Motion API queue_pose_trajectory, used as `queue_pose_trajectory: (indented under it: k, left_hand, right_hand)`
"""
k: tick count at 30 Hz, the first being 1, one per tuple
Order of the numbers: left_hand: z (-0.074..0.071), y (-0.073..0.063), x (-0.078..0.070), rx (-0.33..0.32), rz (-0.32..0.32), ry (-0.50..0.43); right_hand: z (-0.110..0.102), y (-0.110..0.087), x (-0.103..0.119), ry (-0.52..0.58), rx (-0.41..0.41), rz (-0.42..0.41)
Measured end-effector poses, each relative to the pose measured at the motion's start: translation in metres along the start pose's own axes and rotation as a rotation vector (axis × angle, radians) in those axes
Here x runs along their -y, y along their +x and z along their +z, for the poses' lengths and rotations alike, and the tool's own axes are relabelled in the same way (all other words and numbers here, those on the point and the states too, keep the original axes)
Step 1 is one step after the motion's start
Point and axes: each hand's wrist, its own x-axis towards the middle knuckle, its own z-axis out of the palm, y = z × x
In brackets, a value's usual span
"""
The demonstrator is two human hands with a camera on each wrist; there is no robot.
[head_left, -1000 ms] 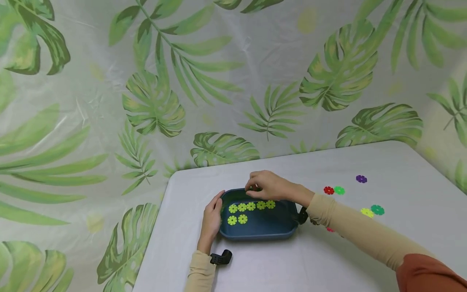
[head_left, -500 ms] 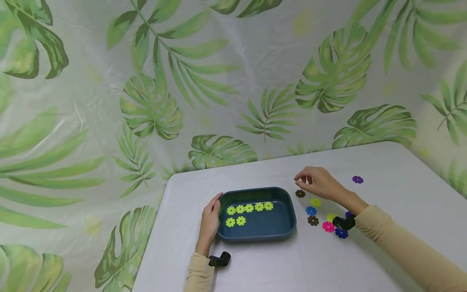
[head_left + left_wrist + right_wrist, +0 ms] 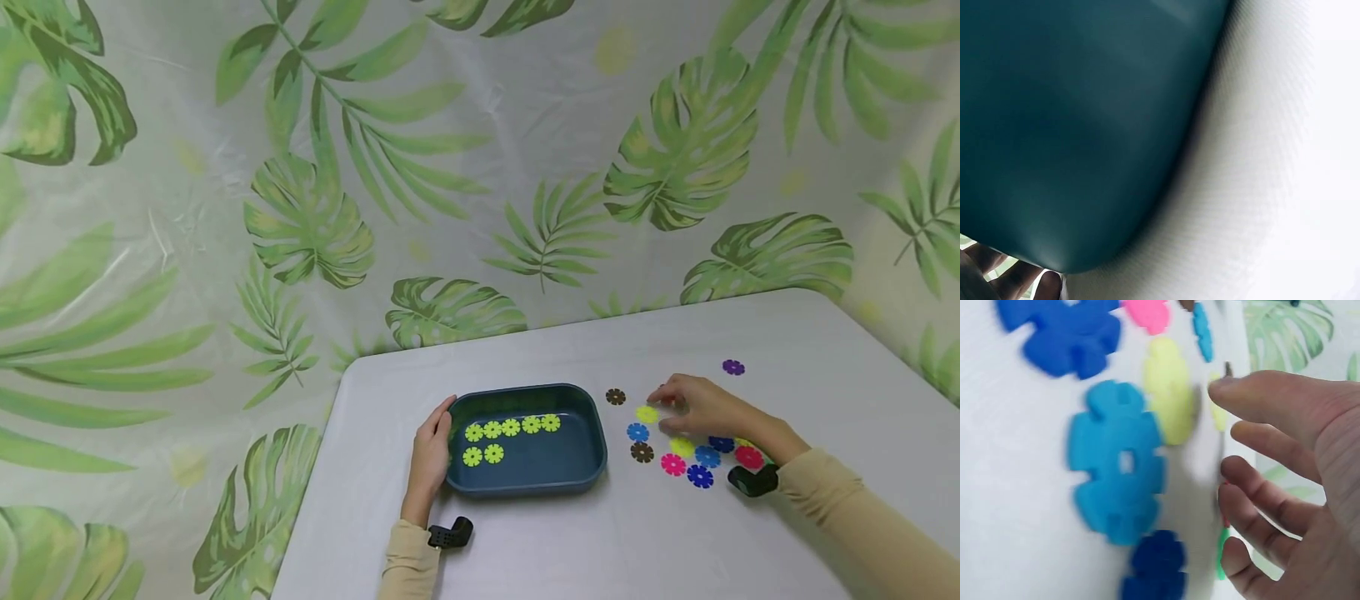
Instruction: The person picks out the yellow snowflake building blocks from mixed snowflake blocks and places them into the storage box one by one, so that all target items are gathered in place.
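Note:
In the head view, my left hand grips the left end of a dark blue tray, thumb at the rim. The left wrist view shows the tray's outer side with a few fingers at the bottom left. Inside the tray lie several yellow-green notched plastic discs, set in two rows. My right hand hovers over loose discs, thumb and index apart, beside a yellow disc. In the right wrist view its fingers hold nothing; a light blue disc lies nearby.
Loose discs in several colours lie right of the tray: brown, blue, pink, dark blue and purple. A leaf-print sheet hangs behind the white table.
My right hand has moved from above the tray rightward to the loose discs, then lowered with fingers spreading. The left hand stays at the tray; the discs inside look unchanged.

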Motion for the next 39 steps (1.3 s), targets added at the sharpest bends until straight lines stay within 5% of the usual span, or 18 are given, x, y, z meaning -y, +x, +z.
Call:
queue_pose_trajectory:
  k: [39]
  left_hand:
    - [-0.001, 0.001, 0.002, 0.016, 0.000, -0.020]
  right_hand:
    - [0.010, 0.013, -0.001, -0.086, -0.155, -0.022]
